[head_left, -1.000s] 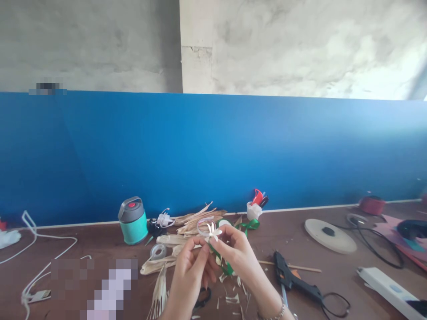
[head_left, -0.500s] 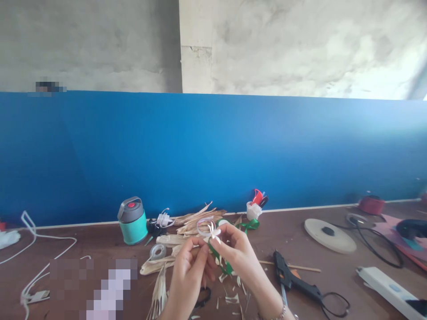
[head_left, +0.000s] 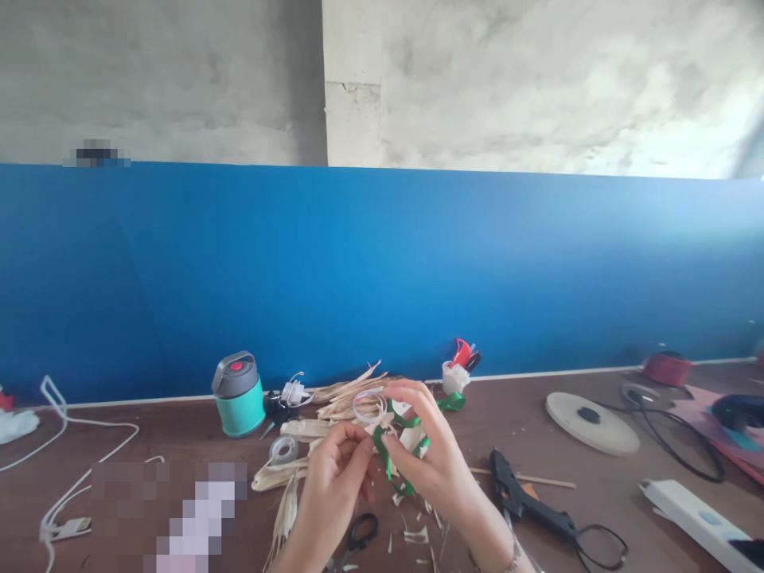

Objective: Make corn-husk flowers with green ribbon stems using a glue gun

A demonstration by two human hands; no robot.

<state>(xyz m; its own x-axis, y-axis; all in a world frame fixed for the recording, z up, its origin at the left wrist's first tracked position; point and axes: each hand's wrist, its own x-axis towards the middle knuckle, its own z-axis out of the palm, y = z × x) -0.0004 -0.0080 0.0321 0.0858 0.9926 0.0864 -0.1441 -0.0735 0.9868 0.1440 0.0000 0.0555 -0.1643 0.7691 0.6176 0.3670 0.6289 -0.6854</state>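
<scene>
My left hand [head_left: 337, 469] is closed in a pinch, thumb against fingers. What it grips is hidden behind the fingertips. A green ribbon [head_left: 383, 451] hangs in a loop right beside those fingertips. My right hand [head_left: 426, 446] has its thumb and index finger spread apart, with the ribbon passing near the thumb tip; nothing is clearly held in it. Behind the hands lie dried corn husks [head_left: 343, 406] and a clear tape roll [head_left: 370, 406]. Black-handled scissors [head_left: 363, 531] rest below, among pale husk scraps [head_left: 416, 535].
A glue gun [head_left: 525, 501] lies to the right with a thin wooden stick [head_left: 552, 482]. Further right are a round off-white disc [head_left: 573, 418] and a white power strip [head_left: 695, 513]. A teal food jar [head_left: 239, 407], another tape roll [head_left: 282, 450] and white cables [head_left: 65, 493] occupy the left.
My right hand's fingers have opened and drawn away from the left fingertips. The white petal-like piece between the hands no longer shows clearly. More of the green ribbon and the scissors is visible.
</scene>
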